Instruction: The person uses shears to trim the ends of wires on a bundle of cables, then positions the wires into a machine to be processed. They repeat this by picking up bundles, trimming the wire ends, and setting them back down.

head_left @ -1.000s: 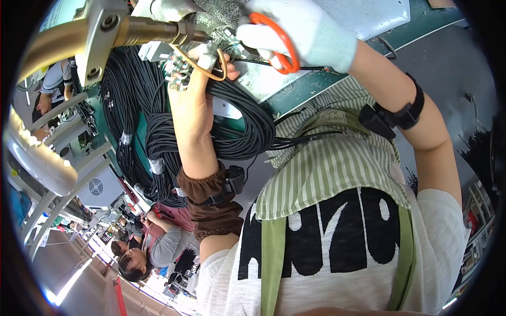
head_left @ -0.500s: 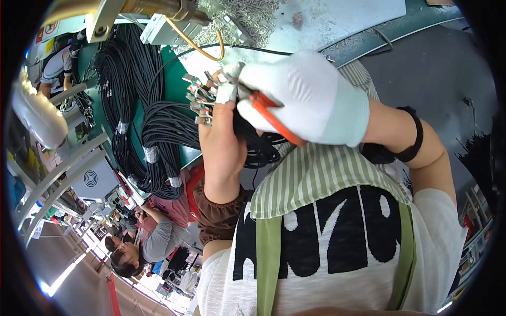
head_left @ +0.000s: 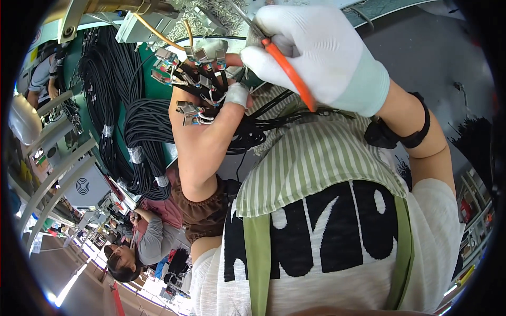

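Note:
My left hand (head_left: 197, 139), with white wraps on its fingertips, is closed round a bunch of black cables (head_left: 274, 117). Several silvery metal connectors (head_left: 219, 57) with thin coloured wires stick out above its fingers, fanned apart. My right hand (head_left: 327, 58), in a white knit glove, grips orange-handled pliers (head_left: 287, 73). Their jaws point up and away to the left, apart from the connectors; whether they are open cannot be made out.
Thick coils of black cable (head_left: 153, 121) lie on the green table (head_left: 145, 84) at left. Small metal bits (head_left: 232, 21) are heaped at the far side, beside a machine with a yellow tube (head_left: 153, 34). One co-worker (head_left: 158, 242) sits lower left, another person (head_left: 42, 79) upper left.
My right hand has lifted the pliers up and away from the connectors. My left hand has shifted left and turned, so the connectors now spread out more visibly.

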Available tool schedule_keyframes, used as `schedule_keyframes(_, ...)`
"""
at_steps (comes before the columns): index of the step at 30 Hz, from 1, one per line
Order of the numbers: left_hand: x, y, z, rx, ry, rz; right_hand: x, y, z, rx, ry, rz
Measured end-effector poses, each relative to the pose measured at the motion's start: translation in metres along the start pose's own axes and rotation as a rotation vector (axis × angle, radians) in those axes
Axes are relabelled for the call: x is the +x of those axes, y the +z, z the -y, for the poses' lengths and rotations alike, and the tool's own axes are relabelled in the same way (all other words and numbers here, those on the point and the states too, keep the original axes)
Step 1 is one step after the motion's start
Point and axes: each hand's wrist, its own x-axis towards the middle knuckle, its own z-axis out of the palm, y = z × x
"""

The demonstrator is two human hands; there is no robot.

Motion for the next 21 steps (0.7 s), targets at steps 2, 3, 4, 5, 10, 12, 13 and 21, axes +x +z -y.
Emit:
schedule_keyframes(2,0.001,-0.002,0.003,0.007,0.01,0.006,0.005,-0.006,-0.004,0.287,0.036,0.114)
schedule_keyframes(3,0.002,-0.003,0.004,0.018,0.018,0.01,0.006,-0.006,-0.006,0.286,0.037,0.115)
schedule_keyframes(4,0.003,-0.003,0.006,0.028,0.026,0.014,0.008,-0.004,-0.009,0.278,-0.017,0.09)
schedule_keyframes(5,0.004,-0.002,0.007,0.028,0.025,0.015,0.008,-0.001,-0.011,0.272,-0.07,0.063)
schedule_keyframes(10,0.003,0.0,0.012,-0.015,0.199,-0.069,0.011,0.004,-0.019,0.338,-0.447,0.002)
schedule_keyframes(12,0.003,-0.002,0.015,0.081,0.282,-0.065,0.015,0.001,-0.024,0.625,-0.166,0.258)
schedule_keyframes(13,0.003,-0.001,0.016,0.08,0.282,-0.063,0.018,0.0,-0.026,0.9,0.13,0.512)
schedule_keyframes(21,0.01,-0.006,0.016,-0.063,0.299,0.08,0.012,0.012,-0.005,0.522,0.059,0.124)
